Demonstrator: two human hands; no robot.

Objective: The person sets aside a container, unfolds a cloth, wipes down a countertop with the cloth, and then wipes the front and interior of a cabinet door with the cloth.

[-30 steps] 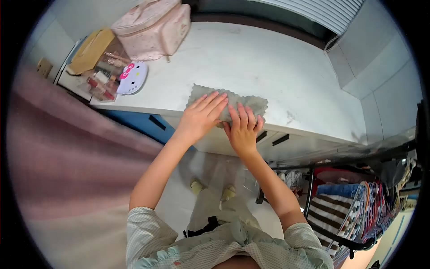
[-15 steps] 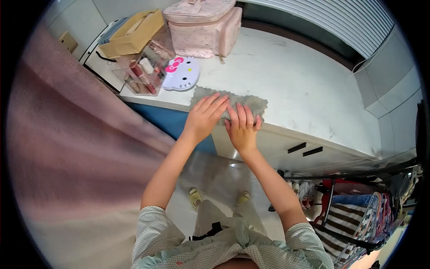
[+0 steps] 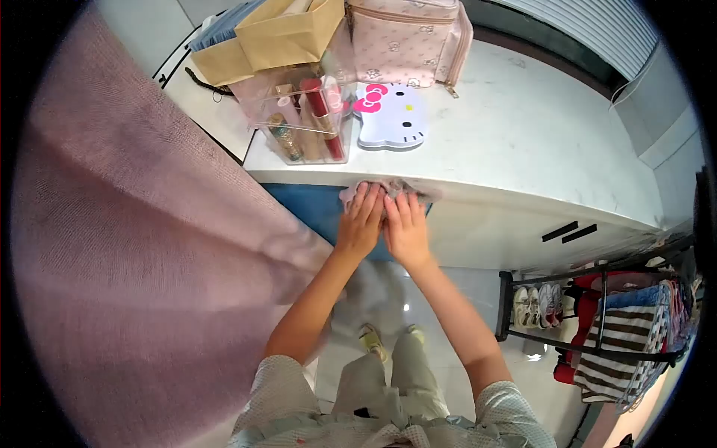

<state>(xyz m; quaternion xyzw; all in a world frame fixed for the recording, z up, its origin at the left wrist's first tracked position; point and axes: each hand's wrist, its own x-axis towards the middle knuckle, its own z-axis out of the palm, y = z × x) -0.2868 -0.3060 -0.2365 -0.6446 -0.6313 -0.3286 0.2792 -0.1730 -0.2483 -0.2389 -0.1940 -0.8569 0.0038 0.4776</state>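
A crumpled grey cloth (image 3: 403,189) is bunched at the front edge of the white countertop (image 3: 523,142). My left hand (image 3: 363,220) presses on its left part, fingers together and pointing away from me. Right beside it my right hand (image 3: 406,228) holds the cloth's middle and right part, the two hands touching at the fingers. The white cat-face case (image 3: 392,123) lies on the counter just beyond the hands. To its left stands a clear box (image 3: 306,123) of cosmetics.
A pink patterned bag (image 3: 403,45) and tan paper box (image 3: 291,33) stand at the back. A pink curtain (image 3: 172,261) hangs at left. Below the counter are a blue cabinet panel (image 3: 310,213) and black handles (image 3: 569,232). A rack with clothes (image 3: 620,336) stands at right.
Both hands have moved from the countertop to its front edge, farther left along the counter. The cloth, flat before, is now bunched under them. The view has shifted left.
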